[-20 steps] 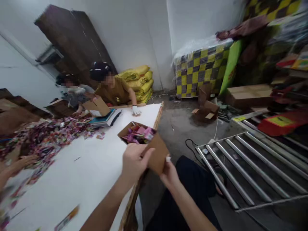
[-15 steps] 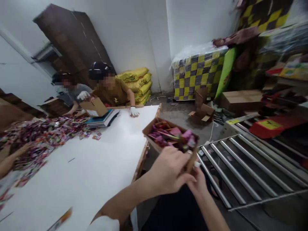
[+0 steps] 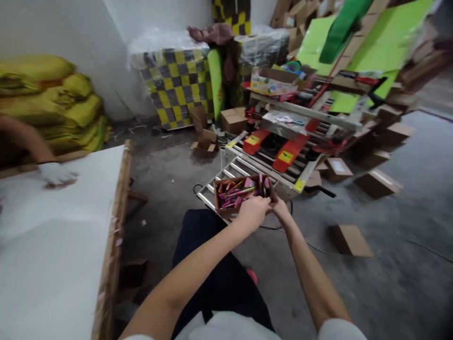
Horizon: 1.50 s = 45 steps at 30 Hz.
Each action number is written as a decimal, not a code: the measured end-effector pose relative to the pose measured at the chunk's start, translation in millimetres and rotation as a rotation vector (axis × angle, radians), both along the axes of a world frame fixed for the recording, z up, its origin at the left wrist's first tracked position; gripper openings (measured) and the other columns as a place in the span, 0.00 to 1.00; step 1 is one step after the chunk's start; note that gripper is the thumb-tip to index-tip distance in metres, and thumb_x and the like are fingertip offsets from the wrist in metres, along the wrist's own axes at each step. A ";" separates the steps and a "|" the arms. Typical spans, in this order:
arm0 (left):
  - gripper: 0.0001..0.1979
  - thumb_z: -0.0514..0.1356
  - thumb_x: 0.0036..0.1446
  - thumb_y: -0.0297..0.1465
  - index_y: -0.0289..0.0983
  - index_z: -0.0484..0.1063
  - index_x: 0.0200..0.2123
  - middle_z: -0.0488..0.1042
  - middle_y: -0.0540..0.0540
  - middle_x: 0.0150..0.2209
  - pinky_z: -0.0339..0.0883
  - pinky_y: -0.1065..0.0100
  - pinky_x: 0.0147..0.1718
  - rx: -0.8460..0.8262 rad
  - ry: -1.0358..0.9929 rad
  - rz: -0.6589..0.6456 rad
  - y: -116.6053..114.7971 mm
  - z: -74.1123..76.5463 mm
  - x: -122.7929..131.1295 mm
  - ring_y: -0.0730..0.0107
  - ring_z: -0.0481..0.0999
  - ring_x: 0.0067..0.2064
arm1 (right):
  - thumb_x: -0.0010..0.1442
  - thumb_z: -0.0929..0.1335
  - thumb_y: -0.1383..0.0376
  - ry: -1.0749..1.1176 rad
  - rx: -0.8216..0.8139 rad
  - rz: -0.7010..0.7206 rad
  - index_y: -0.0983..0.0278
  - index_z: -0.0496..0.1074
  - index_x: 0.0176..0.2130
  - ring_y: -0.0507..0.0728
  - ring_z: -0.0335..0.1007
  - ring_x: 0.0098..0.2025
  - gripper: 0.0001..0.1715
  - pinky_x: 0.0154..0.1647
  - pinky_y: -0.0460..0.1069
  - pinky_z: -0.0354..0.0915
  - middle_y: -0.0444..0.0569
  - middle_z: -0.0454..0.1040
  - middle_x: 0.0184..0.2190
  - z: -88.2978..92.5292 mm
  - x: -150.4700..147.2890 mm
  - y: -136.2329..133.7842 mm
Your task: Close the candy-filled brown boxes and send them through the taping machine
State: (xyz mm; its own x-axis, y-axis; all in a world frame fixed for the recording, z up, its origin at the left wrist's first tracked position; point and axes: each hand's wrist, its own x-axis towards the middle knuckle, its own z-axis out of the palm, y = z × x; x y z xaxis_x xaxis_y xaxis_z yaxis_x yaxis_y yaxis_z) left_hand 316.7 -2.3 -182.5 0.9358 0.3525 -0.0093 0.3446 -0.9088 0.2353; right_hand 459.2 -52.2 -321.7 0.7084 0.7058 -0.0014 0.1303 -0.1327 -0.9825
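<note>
An open cardboard box [image 3: 226, 211] filled with pink and purple packets [image 3: 239, 191] sits at the near end of a metal roller conveyor [image 3: 236, 168]. My left hand [image 3: 252, 212] is closed on the box's near rim. My right hand [image 3: 281, 209] grips the box's right near corner, fingers curled around the edge. Both arms reach forward from my lap over my dark trousers [image 3: 215, 264].
A white table [image 3: 60, 245] with a wooden edge stands at left, where another person's gloved hand [image 3: 56, 174] rests. Yellow sacks [image 3: 53, 101] lie by the wall. A red-and-metal sealing machine [image 3: 290, 137] stands behind the rollers. Small cardboard boxes [image 3: 350, 240] are scattered on the concrete floor.
I have swung right, away from the table, carrying the box of packets over to the roller conveyor. The two seated people and the heap of packets are out of view.
</note>
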 end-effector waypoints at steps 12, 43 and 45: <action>0.48 0.74 0.39 0.51 0.37 0.59 0.58 0.64 0.39 0.50 0.71 0.52 0.48 0.005 -0.742 0.395 60.0 -15.7 -115.5 0.52 0.70 0.51 | 0.59 0.70 0.47 0.022 0.163 0.137 0.62 0.74 0.57 0.59 0.74 0.47 0.33 0.49 0.53 0.72 0.53 0.78 0.49 81.9 16.0 -39.0; 0.42 0.77 0.33 0.33 0.33 0.63 0.52 0.68 0.34 0.55 0.63 0.50 0.59 -0.557 -0.494 0.668 114.8 -44.4 -73.2 0.47 0.67 0.60 | 0.53 0.75 0.65 -0.751 -0.278 0.371 0.64 0.70 0.56 0.65 0.67 0.55 0.32 0.54 0.57 0.65 0.59 0.71 0.55 78.7 -24.3 26.8; 0.36 0.76 0.37 0.32 0.33 0.65 0.49 0.73 0.38 0.49 0.68 0.55 0.53 -0.653 -0.459 0.596 120.8 -43.6 -69.6 0.54 0.74 0.52 | 0.55 0.72 0.68 -0.802 -0.190 0.326 0.64 0.68 0.59 0.65 0.64 0.58 0.32 0.58 0.59 0.63 0.60 0.70 0.55 70.0 -33.8 23.1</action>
State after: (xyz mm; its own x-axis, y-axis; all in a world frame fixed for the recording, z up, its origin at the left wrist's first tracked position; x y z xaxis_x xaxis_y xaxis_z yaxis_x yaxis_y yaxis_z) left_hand 247.1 118.5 -226.1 0.5691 0.8207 -0.0507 0.4533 -0.2617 0.8521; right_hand 425.4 -29.1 -251.8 0.3102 0.9110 0.2718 0.8304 -0.1206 -0.5439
